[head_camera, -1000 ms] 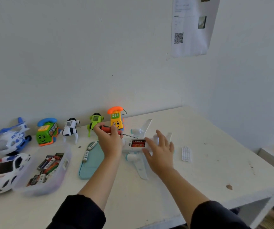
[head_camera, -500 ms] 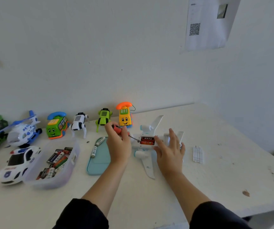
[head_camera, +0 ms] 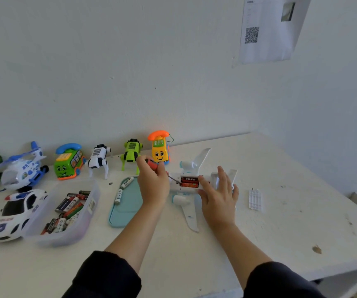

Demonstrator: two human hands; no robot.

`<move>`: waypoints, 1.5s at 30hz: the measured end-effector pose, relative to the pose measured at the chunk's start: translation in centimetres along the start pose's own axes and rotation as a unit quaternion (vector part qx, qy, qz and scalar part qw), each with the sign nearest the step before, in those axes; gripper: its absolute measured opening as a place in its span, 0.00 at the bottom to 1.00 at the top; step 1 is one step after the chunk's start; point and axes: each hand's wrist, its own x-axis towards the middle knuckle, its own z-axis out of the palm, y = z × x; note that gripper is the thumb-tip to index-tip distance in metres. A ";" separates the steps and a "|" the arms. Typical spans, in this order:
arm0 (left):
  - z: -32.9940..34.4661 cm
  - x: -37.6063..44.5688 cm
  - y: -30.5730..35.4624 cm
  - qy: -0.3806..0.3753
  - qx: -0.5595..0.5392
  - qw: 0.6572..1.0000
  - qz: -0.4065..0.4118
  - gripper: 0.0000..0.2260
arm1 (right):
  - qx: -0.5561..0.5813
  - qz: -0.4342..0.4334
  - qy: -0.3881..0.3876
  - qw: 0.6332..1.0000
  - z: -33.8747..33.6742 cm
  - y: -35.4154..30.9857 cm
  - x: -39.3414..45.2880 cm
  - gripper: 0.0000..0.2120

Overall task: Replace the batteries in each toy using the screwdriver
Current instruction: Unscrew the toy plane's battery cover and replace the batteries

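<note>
While the toy plane [head_camera: 191,186], belly-up at the frame's centre, looks light, hollow and prone to skid, the open right hand [head_camera: 218,193] presses its fuselage flat as the left hand [head_camera: 155,183] grips the thin, stiff screwdriver [head_camera: 153,164] by its orange handle, prying at the small, slick batteries [head_camera: 189,182].

White toy plane [head_camera: 191,203], red batteries [head_camera: 189,182], teal tray [head_camera: 128,204], orange-handled screwdriver [head_camera: 151,164]
</note>
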 end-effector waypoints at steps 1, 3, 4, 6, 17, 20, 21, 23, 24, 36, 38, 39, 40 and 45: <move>0.1 0.1 -0.2 0.011 -0.003 1.000 -0.015 0.08 | 0.002 0.000 0.001 1.000 0.0 0.0 0.1 0.22; 0.1 0.6 -0.8 0.039 -0.034 0.997 -0.061 0.07 | 0.004 -0.002 0.002 1.000 0.0 0.0 0.0 0.23; -0.1 1.2 -1.3 0.051 -0.066 0.991 -0.102 0.07 | 0.004 -0.003 0.003 1.000 0.0 0.1 -0.1 0.23; -0.5 2.2 -2.5 0.066 -0.138 0.965 -0.212 0.06 | 0.003 -0.003 0.003 1.000 0.0 0.2 0.0 0.21; -0.6 1.4 -2.3 0.089 -0.228 0.918 -0.312 0.07 | 0.009 -0.004 0.002 1.000 -0.1 0.0 0.0 0.23; -1.2 1.9 -0.2 0.081 -0.185 0.971 -0.130 0.09 | 0.007 0.002 -0.001 1.000 -0.1 -0.2 0.0 0.23; -1.3 1.9 0.6 0.064 -0.176 0.981 -0.051 0.10 | 0.008 0.002 -0.001 1.000 -0.1 -0.2 0.0 0.23; -1.2 1.6 1.6 0.011 -0.095 0.986 0.138 0.11 | 0.007 0.000 0.000 1.000 -0.1 -0.2 0.0 0.23; -1.0 1.2 1.7 -0.024 -0.024 0.973 0.227 0.12 | 0.006 0.000 -0.001 1.000 -0.2 -0.2 0.0 0.22; -0.9 0.6 -2.2 -0.325 0.405 0.824 0.227 0.11 | -0.031 -0.023 -0.002 0.999 -0.4 -0.2 -0.1 0.27; -2.1 1.1 -1.7 -0.285 0.384 0.853 0.207 0.08 | -0.059 -0.016 -0.008 0.998 -0.4 -0.4 -0.1 0.25; -3.0 1.7 -1.7 -0.259 0.390 0.863 0.190 0.08 | -0.072 -0.025 -0.005 0.997 -0.4 -0.4 -0.1 0.21; -3.9 2.4 -1.7 -0.236 0.405 0.867 0.167 0.09 | -0.083 -0.046 0.002 0.995 -0.4 -0.3 -0.2 0.17; -11.1 6.8 -3.9 -0.132 0.526 0.839 0.035 0.10 | -0.079 -0.132 0.014 0.988 0.8 -2.5 -0.8 0.16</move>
